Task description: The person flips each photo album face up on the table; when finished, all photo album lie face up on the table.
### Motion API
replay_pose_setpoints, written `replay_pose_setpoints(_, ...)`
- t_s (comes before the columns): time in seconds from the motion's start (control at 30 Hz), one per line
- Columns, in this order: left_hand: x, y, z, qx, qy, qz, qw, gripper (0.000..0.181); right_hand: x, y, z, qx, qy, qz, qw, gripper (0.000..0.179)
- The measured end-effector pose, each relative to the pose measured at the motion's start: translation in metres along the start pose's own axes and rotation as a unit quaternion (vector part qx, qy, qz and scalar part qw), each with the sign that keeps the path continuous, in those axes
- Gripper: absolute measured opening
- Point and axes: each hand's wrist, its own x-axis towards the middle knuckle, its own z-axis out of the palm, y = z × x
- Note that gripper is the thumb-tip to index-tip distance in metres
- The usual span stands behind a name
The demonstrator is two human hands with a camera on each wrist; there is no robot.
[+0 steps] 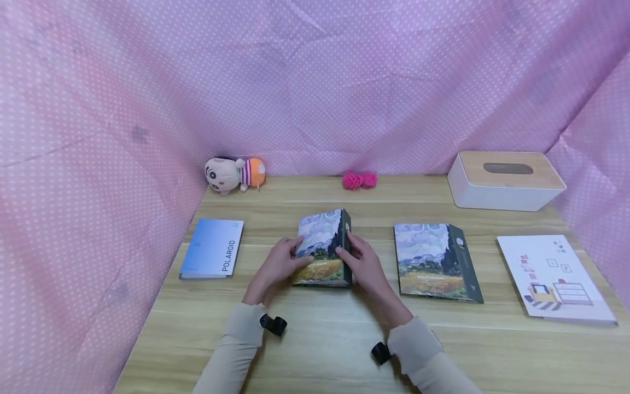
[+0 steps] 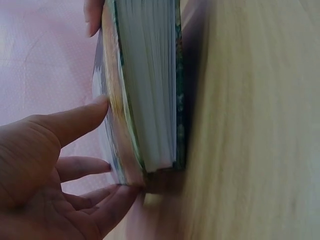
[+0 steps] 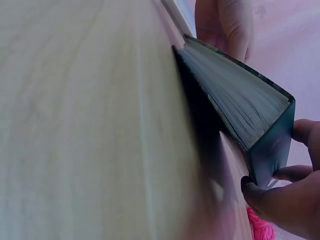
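A thick photo album (image 1: 320,232) with a painted landscape cover is held by both hands just over the wooden table. My left hand (image 1: 278,264) grips its left edge, thumb on the front cover and fingertips at the lower corner in the left wrist view. On the other side, my right hand (image 1: 365,266) holds the dark green spine (image 3: 272,145), thumb on the cover and fingers along the spine. The white page edges (image 2: 147,85) face me, and the album is tilted, with a dark shadow beneath. To the right lies a matching landscape-covered album (image 1: 428,262).
A blue "POLAROID" album (image 1: 211,249) lies at the left, a white illustrated book (image 1: 556,279) at the far right. Along the back are a plush toy (image 1: 233,175), a pink yarn bundle (image 1: 359,180) and a tissue box (image 1: 507,180). Pink dotted cloth (image 1: 315,82) hangs behind.
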Motion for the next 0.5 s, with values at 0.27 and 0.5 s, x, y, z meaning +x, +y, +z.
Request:
replay_pose_setpoints(0.27, 0.0, 0.004, 0.003, -0.017, -0.016, -0.018, 0.9996, 0.079, 0.0, -0.009, -0.004, 0.028, -0.007, 0.023, 0.9993, 0.064)
replay_pose_setpoints(0.5, 0.001, 0.007, 0.002, -0.02, -0.025, -0.001, 0.9995, 0.077, 0.001, -0.015, -0.007, 0.066, -0.01, 0.021, 0.9975, 0.072)
